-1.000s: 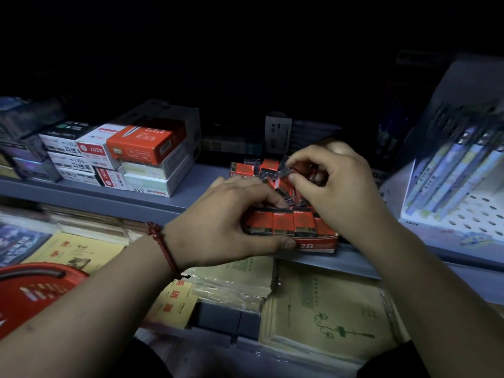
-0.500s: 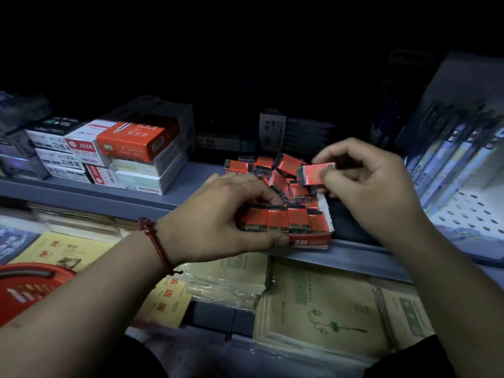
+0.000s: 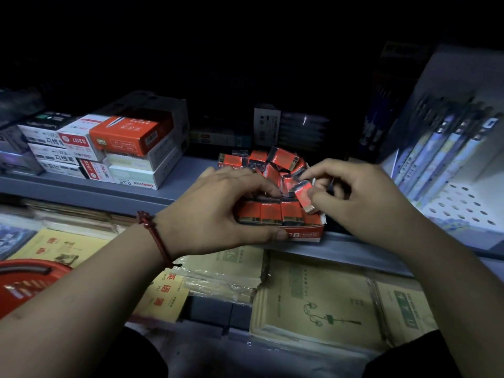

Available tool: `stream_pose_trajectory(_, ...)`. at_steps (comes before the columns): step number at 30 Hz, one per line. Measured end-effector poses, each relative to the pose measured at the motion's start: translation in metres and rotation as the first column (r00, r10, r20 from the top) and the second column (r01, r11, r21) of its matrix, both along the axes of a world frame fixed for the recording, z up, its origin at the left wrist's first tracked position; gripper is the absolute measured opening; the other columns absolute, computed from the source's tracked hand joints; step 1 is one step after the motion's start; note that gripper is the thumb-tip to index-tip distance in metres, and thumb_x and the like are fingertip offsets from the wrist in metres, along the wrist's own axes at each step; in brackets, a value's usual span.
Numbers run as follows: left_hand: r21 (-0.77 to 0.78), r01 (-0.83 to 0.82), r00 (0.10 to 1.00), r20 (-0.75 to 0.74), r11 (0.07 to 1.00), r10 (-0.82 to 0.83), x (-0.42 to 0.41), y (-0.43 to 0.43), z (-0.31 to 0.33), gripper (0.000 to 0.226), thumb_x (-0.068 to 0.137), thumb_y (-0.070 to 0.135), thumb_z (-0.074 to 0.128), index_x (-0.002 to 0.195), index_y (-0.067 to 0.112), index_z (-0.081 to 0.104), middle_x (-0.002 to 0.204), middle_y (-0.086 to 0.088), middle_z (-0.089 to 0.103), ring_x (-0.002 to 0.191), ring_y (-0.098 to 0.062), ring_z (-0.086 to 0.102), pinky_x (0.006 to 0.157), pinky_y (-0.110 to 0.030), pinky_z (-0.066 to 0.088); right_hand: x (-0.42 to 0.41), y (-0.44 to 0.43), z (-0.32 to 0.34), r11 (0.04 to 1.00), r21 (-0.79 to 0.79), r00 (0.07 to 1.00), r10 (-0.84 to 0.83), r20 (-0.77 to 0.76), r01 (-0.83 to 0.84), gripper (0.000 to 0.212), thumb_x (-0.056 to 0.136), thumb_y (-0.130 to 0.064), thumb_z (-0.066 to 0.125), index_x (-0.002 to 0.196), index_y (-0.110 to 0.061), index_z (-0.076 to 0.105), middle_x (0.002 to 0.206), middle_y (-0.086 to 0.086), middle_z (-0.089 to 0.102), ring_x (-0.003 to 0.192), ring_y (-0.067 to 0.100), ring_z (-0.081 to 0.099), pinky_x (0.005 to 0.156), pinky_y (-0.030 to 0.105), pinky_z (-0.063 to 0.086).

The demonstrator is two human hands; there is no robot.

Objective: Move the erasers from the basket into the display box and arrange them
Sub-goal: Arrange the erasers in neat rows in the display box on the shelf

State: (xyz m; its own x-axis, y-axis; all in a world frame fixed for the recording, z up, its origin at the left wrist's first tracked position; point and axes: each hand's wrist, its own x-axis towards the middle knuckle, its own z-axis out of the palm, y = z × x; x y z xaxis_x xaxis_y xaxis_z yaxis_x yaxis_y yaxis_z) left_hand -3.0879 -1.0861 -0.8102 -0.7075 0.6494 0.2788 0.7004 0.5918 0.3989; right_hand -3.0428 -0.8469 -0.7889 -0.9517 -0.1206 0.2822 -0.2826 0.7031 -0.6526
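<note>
- The eraser (image 3: 304, 196), in a red sleeve, hangs tilted just above the right end of the front row (image 3: 272, 212). The right hand (image 3: 362, 203) pinches it between thumb and forefinger.
- The front row stands upright in the display box (image 3: 302, 235), which sits at the front edge of the shelf (image 3: 136, 196). Behind it a loose pile (image 3: 272, 162) of erasers lies jumbled. We cannot tell whether all of the pile is inside the box.
- The left hand (image 3: 218, 211) clamps the display box, with its thumb on the front wall and its fingers curled over the top of the row.
- The basket (image 3: 24, 285), red, shows at the lower left, well apart from the box. We cannot tell whether any erasers remain in it.
- Risk: we judge the gap at the row's end to be tight. An eraser pushed in at a tilt could tip its neighbours or jam on the box wall.
- Risk: the box sits at the shelf edge, so a hard push could slide it off onto the notebooks (image 3: 313, 304) below.
- Risk: the loose pile crowds the back of the row and may spill as the fingers work.
- Surroundings: stacked boxes (image 3: 122, 148) stand to the left and a pen rack (image 3: 450, 159) to the right. Neither blocks the hands.
</note>
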Motion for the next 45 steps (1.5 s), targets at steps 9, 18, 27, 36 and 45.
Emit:
stream_pose_trajectory(9, 0.121, -0.030, 0.993, 0.119, 0.992, 0.016, 0.002, 0.006, -0.006, 0.057, 0.067, 0.084, 0.063, 0.112, 0.051, 0.064, 0.108, 0.022, 0.064, 0.111, -0.004, 0.056, 0.100, -0.046, 0.044, -0.002, 0.011, 0.000, 0.997, -0.031, 0.995, 0.075, 0.072, -0.073, 0.010, 0.079, -0.034, 0.079, 0.075, -0.026, 0.075, 0.086, -0.005, 0.068, 0.075, 0.011, 0.064, 0.072, 0.032, 0.051)
stream_pose_trajectory(18, 0.163, -0.011, 0.993, 0.120, 0.986, -0.009, 0.002, 0.004, -0.011, 0.058, 0.069, 0.082, 0.066, 0.116, 0.048, 0.067, 0.108, 0.022, 0.062, 0.109, -0.006, 0.057, 0.095, -0.047, 0.048, -0.001, 0.010, -0.008, 1.000, 0.000, 0.995, 0.030, -0.096, -0.030, 0.007, 0.087, -0.019, 0.075, 0.081, -0.021, 0.077, 0.093, -0.008, 0.067, 0.081, 0.012, 0.063, 0.068, 0.018, 0.046)
stream_pose_trajectory(27, 0.098, -0.002, 0.999, 0.041, 0.995, -0.002, 0.006, 0.002, -0.009, 0.060, 0.072, 0.079, 0.066, 0.123, 0.047, 0.065, 0.112, 0.024, 0.059, 0.109, -0.005, 0.056, 0.094, -0.043, 0.045, -0.009, 0.005, -0.010, 0.997, 0.045, 0.991, -0.057, -0.124, 0.063, 0.020, 0.091, -0.008, 0.068, 0.093, -0.025, 0.078, 0.078, -0.011, 0.067, 0.061, 0.007, 0.054, 0.058, 0.011, 0.041)
stream_pose_trajectory(36, 0.250, 0.010, 0.995, 0.093, 0.968, -0.034, -0.001, -0.018, 0.003, 0.027, 0.095, 0.043, 0.061, 0.114, 0.027, 0.074, 0.111, 0.014, 0.066, 0.108, -0.011, 0.066, 0.087, -0.016, 0.049, -0.019, 0.000, -0.008, 0.997, 0.078, 0.986, 0.020, -0.166, -0.007, 0.019, 0.091, -0.008, 0.066, 0.088, -0.025, 0.076, 0.076, -0.015, 0.062, 0.064, 0.009, 0.055, 0.055, 0.012, 0.038)
stream_pose_trajectory(45, 0.259, -0.219, 0.976, 0.055, 0.941, 0.212, -0.004, -0.013, -0.002, 0.016, 0.092, 0.024, 0.064, 0.096, 0.031, 0.078, 0.101, 0.010, 0.054, 0.098, -0.007, 0.059, 0.079, -0.012, 0.043, -0.035, -0.019, -0.004, 0.978, 0.140, 0.986, 0.161, -0.038, -0.155, 0.022, 0.083, -0.022, 0.057, 0.079, -0.031, 0.077, 0.082, -0.015, 0.065, 0.080, 0.006, 0.063, 0.066, 0.023, 0.048)
